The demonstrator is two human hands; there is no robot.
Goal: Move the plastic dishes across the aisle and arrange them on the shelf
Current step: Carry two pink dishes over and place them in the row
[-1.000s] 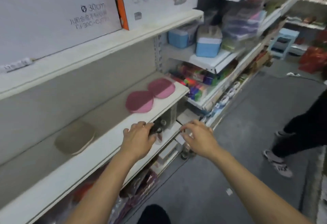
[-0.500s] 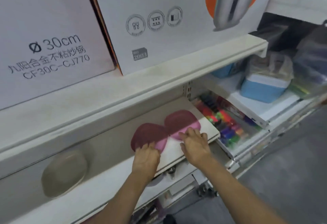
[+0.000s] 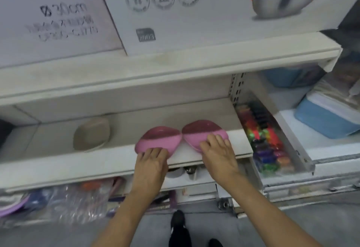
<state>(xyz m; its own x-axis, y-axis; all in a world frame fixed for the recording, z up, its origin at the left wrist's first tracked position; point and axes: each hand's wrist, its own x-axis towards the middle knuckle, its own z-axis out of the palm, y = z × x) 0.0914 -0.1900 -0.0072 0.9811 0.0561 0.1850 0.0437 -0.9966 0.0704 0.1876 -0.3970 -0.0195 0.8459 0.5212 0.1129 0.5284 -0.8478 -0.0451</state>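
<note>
Dishes of pink plastic, two of them, lay side by side near the front edge of the shelf, their inner rims touching at the middle. On the left pink dish rested the left hand, its fingers lying fairly straight and close together over the near rim; whether the thumb hooked under the edge could not be told. On the right pink dish rested the right hand, fingers slightly spread and laid flat over the near part of the dish, again with no clear sign of a grip beneath. The far halves of both dishes sat in the shadow of the board above and looked darker. To the left on the same shelf, well apart from the pink pair and further back, sat a beige dish. On the upper shelf stood two white boxes, one with blurred printing about a 30cm size, the other showing a steel pot. In the neighbouring bay to the right, colourful small goods filled a tray, and beyond them a blue lidded box sat on a white ledge. Beneath the shelf, clear plastic bags of goods crowded the lower level. Grey floor showed below, with dark shoes between the forearms.
</note>
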